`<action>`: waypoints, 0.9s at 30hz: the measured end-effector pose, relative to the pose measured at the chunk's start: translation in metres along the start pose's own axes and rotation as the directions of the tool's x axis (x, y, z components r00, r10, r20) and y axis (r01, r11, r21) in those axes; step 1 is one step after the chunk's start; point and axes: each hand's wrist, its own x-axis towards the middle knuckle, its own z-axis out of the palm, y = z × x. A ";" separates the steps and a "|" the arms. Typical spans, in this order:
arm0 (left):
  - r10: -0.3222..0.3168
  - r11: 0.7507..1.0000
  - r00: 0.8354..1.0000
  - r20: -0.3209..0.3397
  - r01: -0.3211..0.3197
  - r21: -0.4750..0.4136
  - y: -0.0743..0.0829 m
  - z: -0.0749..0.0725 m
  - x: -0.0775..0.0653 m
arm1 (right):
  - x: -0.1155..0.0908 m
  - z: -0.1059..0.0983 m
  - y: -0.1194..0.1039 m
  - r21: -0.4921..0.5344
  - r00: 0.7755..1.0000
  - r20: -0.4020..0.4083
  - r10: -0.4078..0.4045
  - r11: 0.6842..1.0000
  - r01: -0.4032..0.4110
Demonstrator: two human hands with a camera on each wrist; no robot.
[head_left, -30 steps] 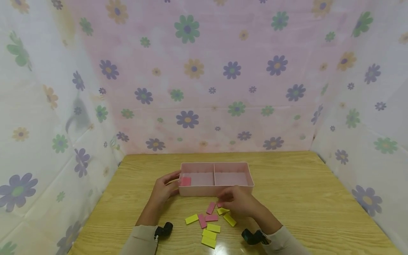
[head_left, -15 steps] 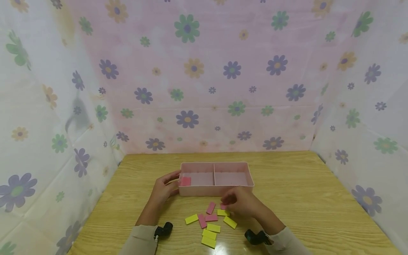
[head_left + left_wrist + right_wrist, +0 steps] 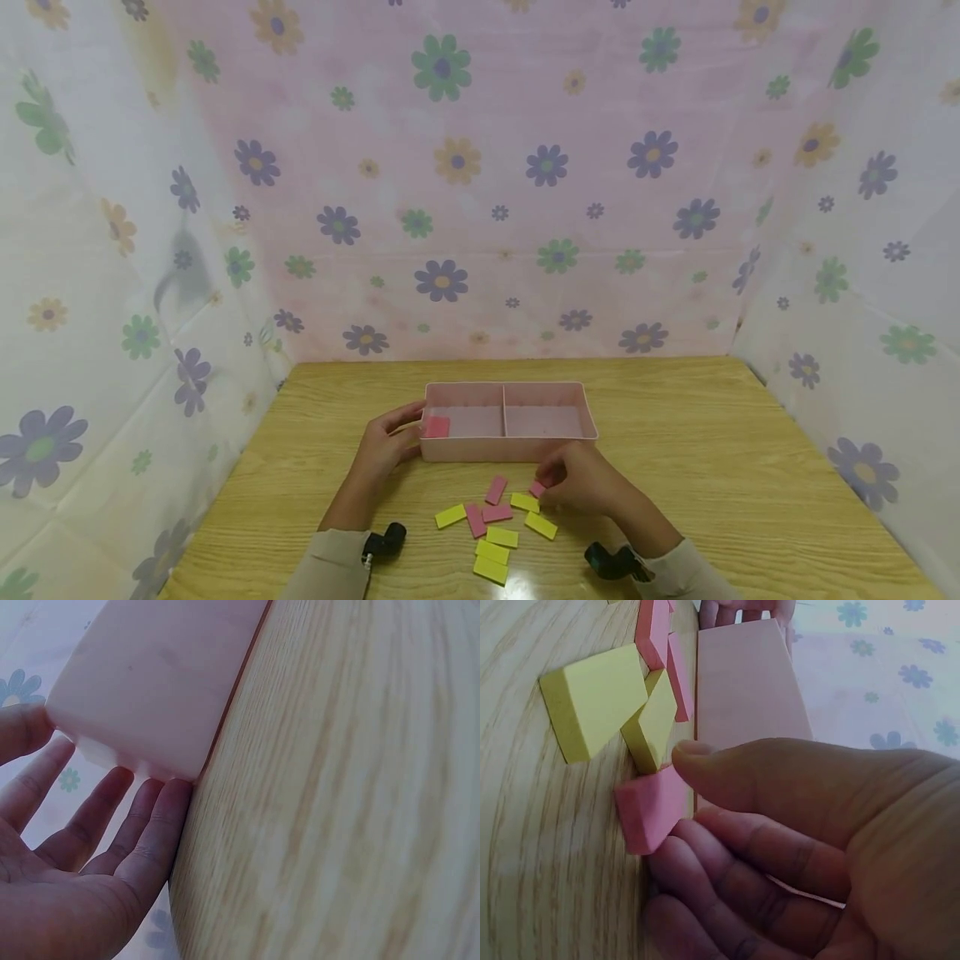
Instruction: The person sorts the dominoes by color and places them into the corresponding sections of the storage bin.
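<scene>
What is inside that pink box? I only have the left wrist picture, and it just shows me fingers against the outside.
Observer: In the head view, a bright pink piece sits in the left compartment of the pink box.

Visitor: And what's the other hand up to?

Observer: The right hand grips a pink block, best seen from the right wrist.

Visitor: Is that the only block outside the box?

Observer: No, I can make out six yellow blocks and three other pink blocks lying on the table on the near side of the box.
</scene>
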 end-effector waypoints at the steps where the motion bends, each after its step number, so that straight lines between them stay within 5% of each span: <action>1: -0.002 1.000 1.000 -0.001 0.002 -0.001 0.000 0.000 0.000 | 0.000 0.000 0.000 -0.001 1.000 0.002 0.004 1.000 -0.004; 18: 0.005 1.000 1.000 -0.005 -0.005 0.012 -0.002 -0.001 0.001 | -0.004 0.002 -0.001 -0.064 0.989 -0.068 0.132 0.989 -0.136; 27: 0.010 1.000 1.000 0.004 -0.010 -0.001 -0.003 0.000 0.001 | -0.007 0.000 -0.003 -0.070 0.989 -0.066 0.133 0.988 -0.138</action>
